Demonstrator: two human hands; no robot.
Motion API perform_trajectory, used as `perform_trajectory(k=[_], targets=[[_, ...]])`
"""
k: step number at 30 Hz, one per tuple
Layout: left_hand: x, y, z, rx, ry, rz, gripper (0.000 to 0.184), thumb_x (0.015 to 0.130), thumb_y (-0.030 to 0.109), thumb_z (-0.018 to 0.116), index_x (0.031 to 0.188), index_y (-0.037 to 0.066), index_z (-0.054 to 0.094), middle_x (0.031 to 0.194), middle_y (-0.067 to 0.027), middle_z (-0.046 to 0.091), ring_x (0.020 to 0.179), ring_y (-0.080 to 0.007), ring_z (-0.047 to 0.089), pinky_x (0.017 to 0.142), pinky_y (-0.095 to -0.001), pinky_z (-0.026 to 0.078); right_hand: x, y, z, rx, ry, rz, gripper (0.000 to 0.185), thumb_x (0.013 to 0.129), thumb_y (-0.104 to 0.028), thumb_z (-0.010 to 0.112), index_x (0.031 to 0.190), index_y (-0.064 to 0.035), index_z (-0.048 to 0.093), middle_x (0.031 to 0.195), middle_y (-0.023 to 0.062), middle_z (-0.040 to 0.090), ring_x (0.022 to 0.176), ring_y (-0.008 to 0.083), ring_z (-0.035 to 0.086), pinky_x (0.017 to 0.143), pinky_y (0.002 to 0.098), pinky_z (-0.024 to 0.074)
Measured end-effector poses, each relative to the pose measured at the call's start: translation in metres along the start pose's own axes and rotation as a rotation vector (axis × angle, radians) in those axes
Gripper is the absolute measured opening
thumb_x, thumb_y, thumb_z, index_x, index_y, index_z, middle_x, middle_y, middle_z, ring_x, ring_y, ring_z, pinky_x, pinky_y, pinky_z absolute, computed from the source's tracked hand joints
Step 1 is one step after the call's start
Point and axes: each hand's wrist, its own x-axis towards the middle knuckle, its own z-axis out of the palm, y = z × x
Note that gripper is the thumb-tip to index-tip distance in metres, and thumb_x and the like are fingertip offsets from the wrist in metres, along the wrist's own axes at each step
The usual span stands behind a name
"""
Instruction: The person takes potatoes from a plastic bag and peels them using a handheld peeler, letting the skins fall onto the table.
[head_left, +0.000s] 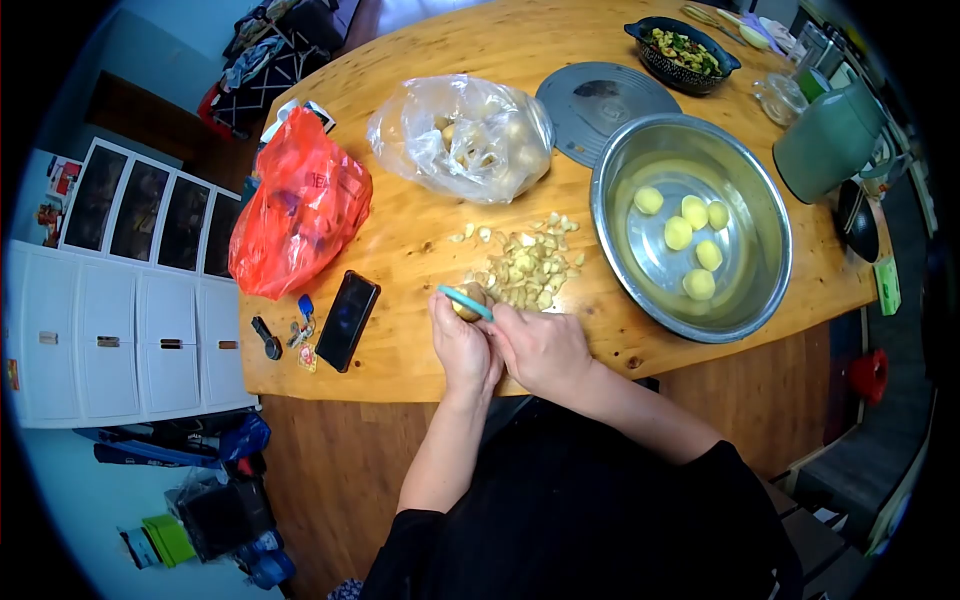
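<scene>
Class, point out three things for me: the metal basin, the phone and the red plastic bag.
Metal basin (768, 225), head view: on its bare inner wall, right side of the picture.
Phone (347, 322), head view: middle of its dark screen.
Red plastic bag (303, 205), head view: middle of its crumpled side.

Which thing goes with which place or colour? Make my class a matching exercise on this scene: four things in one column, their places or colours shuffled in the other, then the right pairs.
Things:
1. Phone
2. Peeled potatoes
3. Peeler
4. Clear plastic bag

Places or colours:
A. Turquoise, in the right hand
B. Beside the keys
C. Inside the metal basin
D. Between the red bag and the round grey mat

Pairs: 1-B, 2-C, 3-A, 4-D
</scene>
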Motion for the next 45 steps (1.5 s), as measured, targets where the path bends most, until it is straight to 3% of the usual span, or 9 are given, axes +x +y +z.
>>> perform_trajectory(k=[7,11,12,18,24,28,34,43,45], targets=[[0.012,0.015,-0.016,-0.217,-0.316,-0.131,0.026,0.110,0.036,0.039,0.104,0.015,0.055,0.097,-0.0105,0.060,0.074,-0.0185,0.051,0.061,-0.0301,0.042,0.008,0.026,-0.017,0.305,0.006,0.238,0.019,0.102,-0.022,0.058,0.096,-0.0040,0.057,0.069,0.0220,0.064,0.063,0.0423,0.064,0.057,0.0507,0.0506],[0.011,0.018,-0.005,-0.273,-0.255,-0.259,0.026,0.109,0.034,0.041,0.108,0.013,0.056,0.101,-0.0111,0.061,0.074,-0.0193,0.051,0.062,-0.0304,0.044,0.014,0.041,-0.015,1.277,-0.310,0.810,0.024,0.107,-0.024,0.054,0.096,-0.0037,0.061,0.064,0.0031,0.055,0.051,0.0150,0.049,0.050,0.0320,0.0407],[0.013,0.017,-0.006,-0.257,-0.269,-0.260,0.026,0.110,0.033,0.040,0.109,0.013,0.056,0.101,-0.0110,0.061,0.073,-0.0189,0.051,0.062,-0.0301,0.043,0.013,0.037,-0.011,1.070,-0.221,0.639,0.024,0.108,-0.024,0.054,0.098,-0.0038,0.062,0.065,-0.0044,0.049,0.056,0.0050,0.043,0.051,0.0258,0.0367],[0.022,0.009,-0.019,-0.121,-0.296,-0.189,0.026,0.110,0.034,0.040,0.110,0.012,0.053,0.097,-0.0086,0.060,0.068,-0.0155,0.049,0.056,-0.0270,0.038,0.009,0.040,-0.004,1.071,-0.254,0.593,0.023,0.107,-0.023,0.055,0.096,-0.0037,0.062,0.066,-0.0032,0.051,0.060,0.0055,0.045,0.055,0.0260,0.0396],[0.015,0.009,-0.008,0.032,-0.216,-0.111,0.029,0.111,0.037,0.040,0.105,0.012,0.053,0.086,-0.0047,0.058,0.063,-0.0114,0.048,0.053,-0.0256,0.036,0.005,0.025,-0.008,0.583,-0.038,0.342,0.018,0.103,-0.021,0.058,0.094,-0.0055,0.059,0.069,0.0118,0.062,0.063,0.0260,0.066,0.058,0.0382,0.0493],[0.014,0.005,-0.003,0.105,-0.100,-0.105,0.031,0.111,0.038,0.042,0.101,0.010,0.053,0.082,-0.0022,0.058,0.064,-0.0101,0.048,0.055,-0.0268,0.039,0.000,0.007,-0.016,0.093,0.009,0.046,0.017,0.100,-0.022,0.060,0.093,-0.0079,0.054,0.070,0.0118,0.065,0.060,0.0339,0.067,0.053,0.0473,0.0519],[0.017,-0.009,-0.005,0.094,-0.032,-0.014,0.032,0.111,0.037,0.041,0.099,0.010,0.052,0.084,-0.0053,0.060,0.063,-0.0126,0.049,0.054,-0.0279,0.040,-0.004,0.007,0.000,0.045,0.070,-0.031,0.016,0.100,-0.021,0.059,0.093,-0.0075,0.054,0.068,0.0113,0.065,0.059,0.0310,0.067,0.051,0.0436,0.0522],[0.015,0.017,-0.005,0.043,-0.199,-0.045,0.025,0.109,0.033,0.040,0.099,0.011,0.049,0.089,-0.0100,0.060,0.063,-0.0141,0.047,0.055,-0.0275,0.037,0.003,0.015,-0.015,0.305,-0.034,0.278,0.021,0.101,-0.023,0.058,0.094,-0.0037,0.054,0.072,0.0238,0.065,0.072,0.0469,0.064,0.064,0.0574,0.0499],[0.022,0.016,-0.007,-0.014,-0.231,-0.129,0.025,0.109,0.033,0.040,0.100,0.012,0.049,0.088,-0.0095,0.060,0.063,-0.0140,0.047,0.055,-0.0278,0.037,0.004,0.023,-0.004,0.723,-0.093,0.400,0.023,0.106,-0.025,0.053,0.098,-0.0045,0.059,0.066,0.0134,0.060,0.056,0.0297,0.059,0.051,0.0403,0.0457]])
